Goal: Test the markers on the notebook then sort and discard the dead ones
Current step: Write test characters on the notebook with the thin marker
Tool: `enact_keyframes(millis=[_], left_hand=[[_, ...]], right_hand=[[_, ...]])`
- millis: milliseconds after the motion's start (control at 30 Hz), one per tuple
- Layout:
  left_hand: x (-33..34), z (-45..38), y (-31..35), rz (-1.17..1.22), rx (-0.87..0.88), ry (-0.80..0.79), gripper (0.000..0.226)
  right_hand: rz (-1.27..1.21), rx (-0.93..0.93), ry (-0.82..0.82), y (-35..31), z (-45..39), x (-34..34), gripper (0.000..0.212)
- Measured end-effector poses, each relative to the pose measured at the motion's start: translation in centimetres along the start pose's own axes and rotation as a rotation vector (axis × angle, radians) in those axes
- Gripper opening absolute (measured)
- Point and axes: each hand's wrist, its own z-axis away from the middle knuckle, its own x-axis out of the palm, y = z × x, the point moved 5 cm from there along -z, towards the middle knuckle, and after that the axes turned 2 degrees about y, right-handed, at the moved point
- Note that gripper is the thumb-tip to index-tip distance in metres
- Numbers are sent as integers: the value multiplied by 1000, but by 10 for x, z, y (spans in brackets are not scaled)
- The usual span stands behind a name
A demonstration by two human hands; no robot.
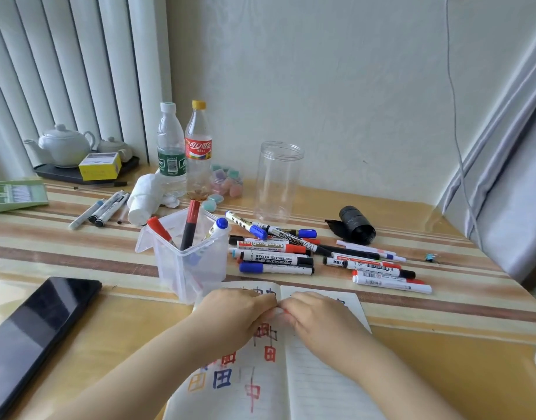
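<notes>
Over the open notebook [321, 374], both hands' fingers [269, 304] pinching a red-tipped marker [280, 313]

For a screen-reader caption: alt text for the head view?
Two hands, left and right, meet over an open notebook bearing colored test marks. Behind stand a clear bin holding three markers and a loose marker pile.
</notes>
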Motion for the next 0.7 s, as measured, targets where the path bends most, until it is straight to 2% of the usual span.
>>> enact_keyframes(millis=[67,200,300,333,367,433,467,600,700], left_hand=[[-2,-4,6,2,-63,-10,25],[-7,-7,8,-37,-68,52,22],[-6,-4,4,-73,47,92,30],[-9,-3,4,-78,81,117,32],[-8,-3,4,-38,94,76,32],[-9,-4,3,-6,94,66,32],[-8,-5,3,7,83,66,32],[-4,-7,-1,-71,-1,-11,30],[-5,-5,-6,-52,-69,-43,32]], right_hand=[[4,-10,14,2,-2,5,29],[147,-36,22,-3,-3,1,19],[239,-101,124,0,0,-3,31],[246,-118,111,0,3,-3,21],[236,-123,130,5,4,-2,6],[186,-50,62,7,4,-2,44],[167,-24,3,4,3,-6,51],[34,51,5,8,4,-16,49],[-94,220,-41,33,5,-17,48]])
